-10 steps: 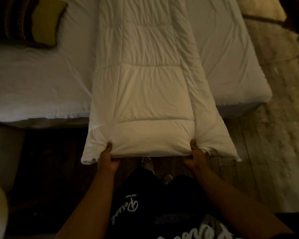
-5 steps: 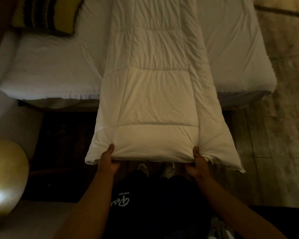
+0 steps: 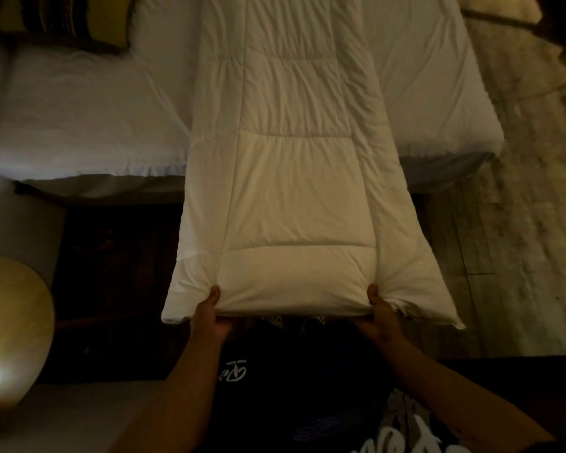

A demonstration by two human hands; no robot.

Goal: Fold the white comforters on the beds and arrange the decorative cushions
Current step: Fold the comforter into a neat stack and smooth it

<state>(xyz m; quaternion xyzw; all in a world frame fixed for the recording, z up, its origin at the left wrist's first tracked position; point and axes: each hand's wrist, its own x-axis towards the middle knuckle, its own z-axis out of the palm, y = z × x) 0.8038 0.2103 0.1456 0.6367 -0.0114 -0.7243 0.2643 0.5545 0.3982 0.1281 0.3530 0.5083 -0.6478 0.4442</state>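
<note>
The white comforter [image 3: 294, 178], folded into a long strip, runs from the bed [image 3: 79, 125] out over the floor. The left hand [image 3: 209, 317] and right hand [image 3: 381, 317] each grip its near edge (thumbs on top). A striped cushion [image 3: 62, 21] lies at the bed's far left.

One head-worn view (wide-angle) looks steeply down, close over the bed's [image 3: 79, 125] foot end

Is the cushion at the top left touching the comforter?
Apart. The head view shows bare sheet between the cushion and the comforter's left edge.
</note>
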